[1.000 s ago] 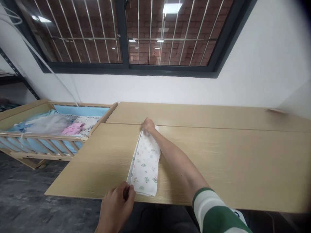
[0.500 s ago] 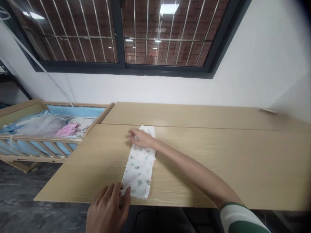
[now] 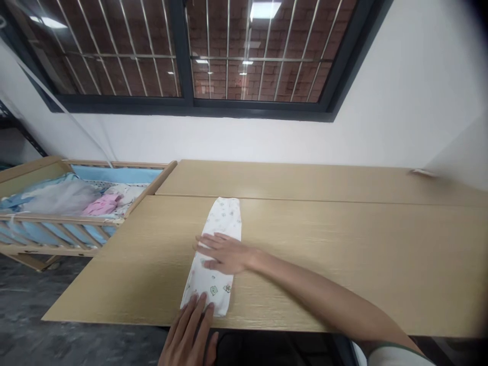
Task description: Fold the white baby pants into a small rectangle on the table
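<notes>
A white cloth printed with small green and pink figures lies folded into a long strip on the wooden table. My right hand is stretched flat across the middle of the strip, fingers pointing left and spread apart. At the strip's near end, my left hand touches the cloth with extended fingertips, while its palm is beyond the table's front edge. Neither hand grips the cloth. The part of the cloth under the right palm is hidden.
A wooden crib with blue lining stands left of the table; a pink cloth and sheer white netting lie in it. Behind the table is a white wall with a barred window. A small white object sits at the back right.
My right hand has moved from the cloth's far end toward me, onto its middle. My left hand has shifted right, its fingers now straighter on the near end. The cloth's near end has slid slightly left.
</notes>
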Demonstrator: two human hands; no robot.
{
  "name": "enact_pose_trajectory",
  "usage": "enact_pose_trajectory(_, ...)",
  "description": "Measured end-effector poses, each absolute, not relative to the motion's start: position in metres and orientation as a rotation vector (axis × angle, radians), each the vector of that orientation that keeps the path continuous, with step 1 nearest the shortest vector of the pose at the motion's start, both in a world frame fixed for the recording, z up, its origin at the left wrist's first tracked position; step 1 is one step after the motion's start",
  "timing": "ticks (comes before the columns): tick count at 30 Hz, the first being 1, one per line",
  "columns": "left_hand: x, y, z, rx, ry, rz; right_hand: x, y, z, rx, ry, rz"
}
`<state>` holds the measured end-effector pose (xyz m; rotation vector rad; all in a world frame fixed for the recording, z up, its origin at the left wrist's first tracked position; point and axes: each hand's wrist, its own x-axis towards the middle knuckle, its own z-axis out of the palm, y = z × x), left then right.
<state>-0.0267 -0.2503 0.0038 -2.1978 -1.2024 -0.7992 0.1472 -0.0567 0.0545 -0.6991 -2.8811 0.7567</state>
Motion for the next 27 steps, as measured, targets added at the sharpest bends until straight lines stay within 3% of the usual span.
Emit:
enact_pose_trajectory(8,-0.037,-0.247,0.003,-2.254,-1.169,-0.737,0.164,0.063,0.036,-1.155,-2.738,0.506)
enact_pose_trajectory(14,-0.039,-0.232,0.017,-2.506,-1.103,-0.726,0.185,0.105,0.029,-1.067,-2.762,0.404)
enact_pose_trajectory(18,-0.014,-0.212,0.027,-2.660,-1.227,-0.814,0.202,0.118,0.036,-1.095,-2.778,0.289)
enact_pose_trajectory(24,0.006,-0.189,0.026,-2.767,-1.413,-0.947,0.205,0.102,0.056,-1.170,-2.699,-0.228)
enact_pose_trajectory(27,-0.001,-0.184,0.023,-2.798,-1.357,-0.952,0.206,0.057,0.070,-1.163,-2.605,-0.224)
